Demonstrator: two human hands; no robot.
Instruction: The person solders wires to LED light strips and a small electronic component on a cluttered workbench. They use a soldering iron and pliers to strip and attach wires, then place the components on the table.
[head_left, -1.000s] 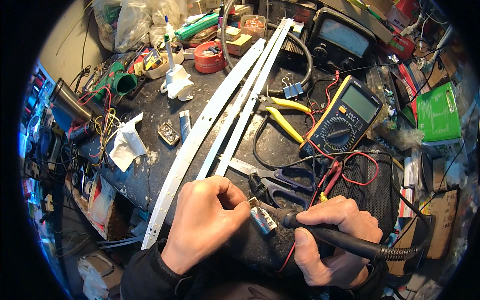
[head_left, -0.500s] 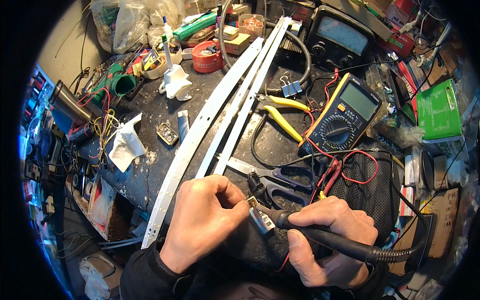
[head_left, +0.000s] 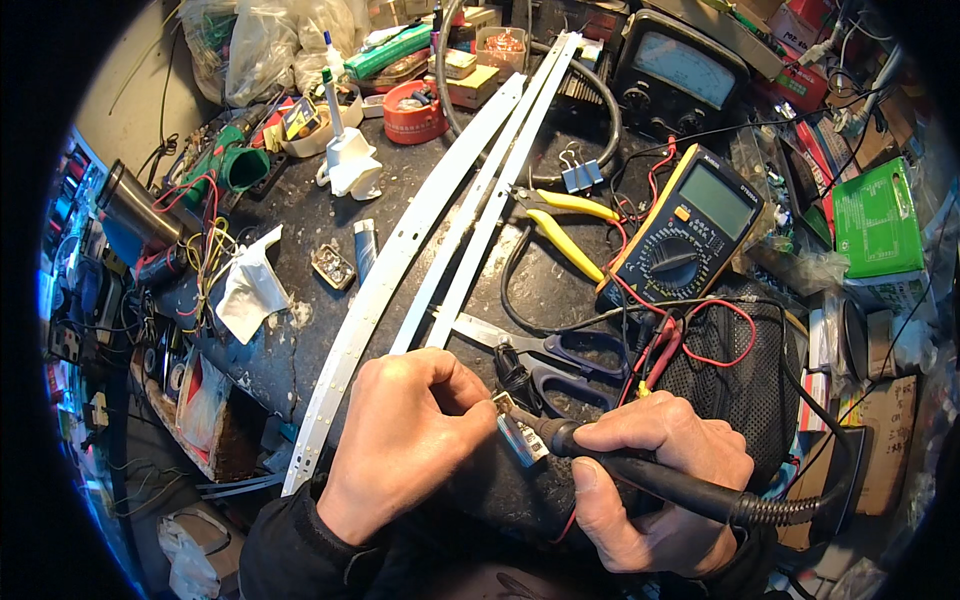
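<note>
My left hand [head_left: 405,440] is closed in a pinch at the upper edge of a small circuit board [head_left: 531,449]. The board is tilted, and its lower end shows pale components and a bluish side. My right hand [head_left: 670,475] grips the black handle of a soldering iron [head_left: 640,470], with fingers above and thumb below. The iron's stubby tip points left and reaches the board close to my left fingertips; whether it touches is too small to tell. Just beyond the board lie scissors [head_left: 575,365] with dark handles and a black bundled cord [head_left: 512,372].
Long white LED strips [head_left: 400,255] run diagonally across the dark bench. Yellow-handled pliers [head_left: 568,235] and a yellow-edged multimeter [head_left: 685,235] with red and black leads lie to the right. Farther back are an analog meter [head_left: 680,70] and a red round tub [head_left: 415,115]. A green box [head_left: 880,220] stands right.
</note>
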